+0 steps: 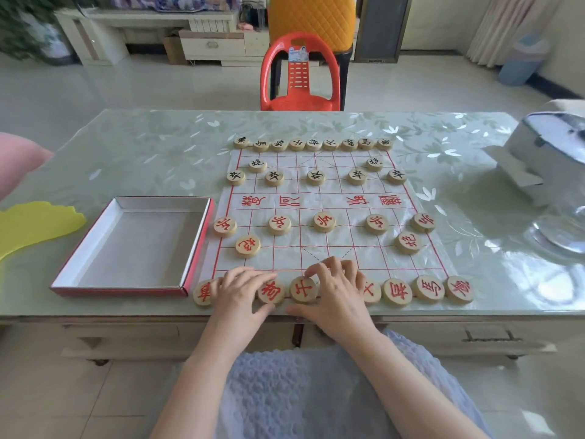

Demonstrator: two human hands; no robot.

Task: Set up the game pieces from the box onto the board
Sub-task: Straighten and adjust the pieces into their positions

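Note:
A thin white board sheet (pixel 319 204) with red grid lines lies on the table. Round wooden pieces with black characters (pixel 315 177) fill its far rows. Pieces with red characters (pixel 324 221) stand on the near half and along the front row. My left hand (pixel 240 291) rests on that front row, its fingers around a red-marked piece (pixel 270 293). My right hand (pixel 337 288) lies beside it, fingertips touching the neighbouring red piece (pixel 303 289) and covering another. The red-edged box (pixel 136 248) left of the board holds nothing.
A yellow flat object (pixel 34 223) lies at the table's left edge, a white appliance (pixel 550 144) and a glass lid (pixel 560 229) at the right. A red plastic chair (pixel 300 77) stands beyond the far edge. The front row sits close to the table's near edge.

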